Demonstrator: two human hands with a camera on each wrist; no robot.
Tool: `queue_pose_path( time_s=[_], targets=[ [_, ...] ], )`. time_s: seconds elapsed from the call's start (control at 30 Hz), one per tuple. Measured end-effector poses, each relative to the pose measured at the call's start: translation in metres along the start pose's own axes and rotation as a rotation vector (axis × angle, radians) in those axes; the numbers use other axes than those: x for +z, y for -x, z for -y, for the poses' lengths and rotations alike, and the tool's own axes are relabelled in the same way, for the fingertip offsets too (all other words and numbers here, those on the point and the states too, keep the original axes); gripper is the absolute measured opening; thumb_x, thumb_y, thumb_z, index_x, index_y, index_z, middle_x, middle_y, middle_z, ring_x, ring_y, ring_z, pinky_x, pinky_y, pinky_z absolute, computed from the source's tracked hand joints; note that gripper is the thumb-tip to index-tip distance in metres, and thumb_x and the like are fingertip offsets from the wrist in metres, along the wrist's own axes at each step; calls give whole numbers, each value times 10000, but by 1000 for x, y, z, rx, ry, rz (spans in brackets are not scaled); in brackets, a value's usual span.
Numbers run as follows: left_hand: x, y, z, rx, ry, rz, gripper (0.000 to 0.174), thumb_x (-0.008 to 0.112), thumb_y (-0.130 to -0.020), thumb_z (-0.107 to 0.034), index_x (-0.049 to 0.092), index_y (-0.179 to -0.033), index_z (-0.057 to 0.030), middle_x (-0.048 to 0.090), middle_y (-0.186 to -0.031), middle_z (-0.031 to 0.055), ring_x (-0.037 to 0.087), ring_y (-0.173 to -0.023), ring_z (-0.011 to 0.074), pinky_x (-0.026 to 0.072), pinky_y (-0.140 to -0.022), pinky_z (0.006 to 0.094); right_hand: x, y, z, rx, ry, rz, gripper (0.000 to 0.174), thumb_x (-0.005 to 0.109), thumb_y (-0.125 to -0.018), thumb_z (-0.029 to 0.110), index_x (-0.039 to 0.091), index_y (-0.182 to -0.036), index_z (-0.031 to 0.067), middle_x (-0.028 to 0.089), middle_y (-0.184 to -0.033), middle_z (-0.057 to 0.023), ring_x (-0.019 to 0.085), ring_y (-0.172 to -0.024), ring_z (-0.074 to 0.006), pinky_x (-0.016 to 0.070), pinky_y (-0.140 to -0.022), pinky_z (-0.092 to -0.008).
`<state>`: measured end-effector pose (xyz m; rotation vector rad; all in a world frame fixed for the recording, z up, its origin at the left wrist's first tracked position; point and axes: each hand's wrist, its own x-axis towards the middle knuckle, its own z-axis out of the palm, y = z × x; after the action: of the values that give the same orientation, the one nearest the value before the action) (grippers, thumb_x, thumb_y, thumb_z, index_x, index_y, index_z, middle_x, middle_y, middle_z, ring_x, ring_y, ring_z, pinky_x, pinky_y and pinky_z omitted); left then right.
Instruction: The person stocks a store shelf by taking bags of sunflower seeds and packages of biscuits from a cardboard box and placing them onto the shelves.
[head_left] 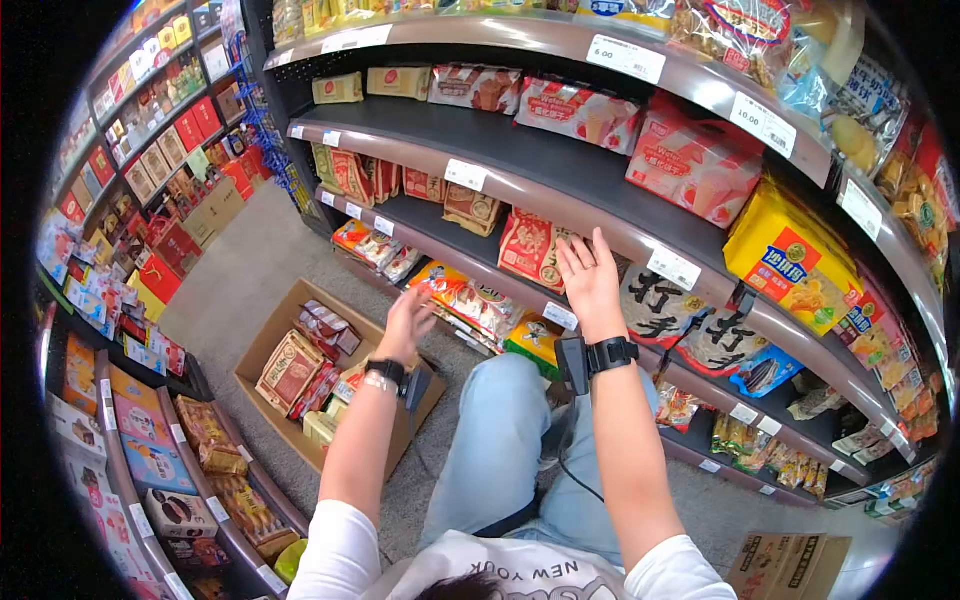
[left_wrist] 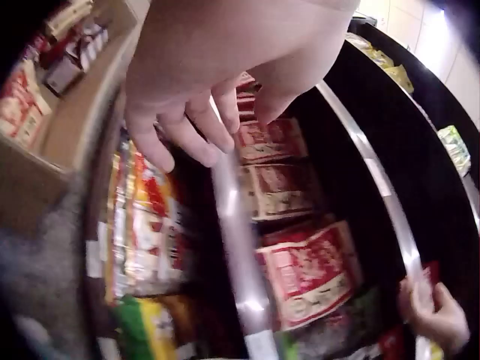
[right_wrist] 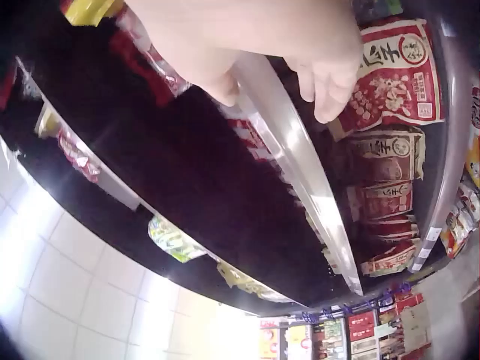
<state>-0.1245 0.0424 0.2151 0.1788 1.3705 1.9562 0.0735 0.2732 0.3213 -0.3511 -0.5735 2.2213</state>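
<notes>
My left hand (head_left: 408,322) hangs in the air between the shelf and a cardboard box, its fingers loosely bent around nothing. Higher and to the right, my right hand (head_left: 592,285) holds nothing and is at the front edge of a shelf, fingers extended. It overlaps a red and cream snack packet (head_left: 530,245) standing on the lower shelf in the head view. The right wrist view shows that hand (right_wrist: 277,45) by the metal shelf rail (right_wrist: 300,157), with similar red packets (right_wrist: 397,75) beyond. Below the left hand (left_wrist: 240,60), the left wrist view shows bagged snacks (left_wrist: 154,225).
The open cardboard box (head_left: 405,425) on the floor at left holds several packets (head_left: 292,372). Pink wafer packs (head_left: 690,165) and a yellow snack pack (head_left: 795,260) sit on the shelf above. Another shelf unit (head_left: 150,480) stands at left. A carton (head_left: 790,565) lies behind at right.
</notes>
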Motion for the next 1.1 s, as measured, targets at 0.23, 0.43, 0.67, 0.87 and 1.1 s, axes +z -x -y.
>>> queue_pose_path(
  time_s=[0.23, 0.43, 0.67, 0.87, 1.1],
  targets=[
    [117, -79, -85, 59, 469, 236, 735, 435, -958, -475, 178, -1445, 12, 348, -1435, 183, 383, -1305, 334, 366, -1058, 440, -6, -18, 14, -30, -105, 51, 425, 577, -931, 315, 455, -1250, 62, 465, -1285, -116, 405, -1261, -297, 308, -1103, -440],
    [122, -132, -114, 114, 485, 215, 575, 429, -960, -469, 381, -1321, -23, 458, -1353, 132, 431, -1253, 318, 362, -1045, 472, 3, -25, 9, -118, -69, 69, 406, 601, -926, 233, 441, -1249, 46, 474, -1306, -109, 478, -1203, -270, 417, -1019, -415],
    [123, -166, -130, 148, 605, 166, 403, 437, -983, -361, 452, -1262, -70, 489, -1332, 111, 455, -1233, 291, 347, -1053, 470, -1, -39, -5, -202, -46, 71, 363, 587, -931, 273, 494, -1228, 86, 541, -1250, -67, 499, -1171, -214, 385, -1045, -398],
    [111, -191, -138, 155, 671, 252, 386, 515, -958, -309, 482, -1242, -50, 523, -1296, 91, 455, -1232, 284, 309, -1093, 437, 0, -39, -7, -282, -2, 95, 374, 568, -940, 287, 483, -1238, 77, 525, -1268, -65, 485, -1182, -206, 403, -1022, -396],
    [117, -182, -135, 178, 687, 241, 406, 561, -938, -282, 476, -1262, -53, 521, -1304, 85, 452, -1239, 275, 303, -1096, 445, -8, -48, -14, -379, 21, 64, 382, 506, -971, 260, 438, -1302, 83, 486, -1314, -74, 454, -1223, -224, 370, -1047, -427]
  ],
)
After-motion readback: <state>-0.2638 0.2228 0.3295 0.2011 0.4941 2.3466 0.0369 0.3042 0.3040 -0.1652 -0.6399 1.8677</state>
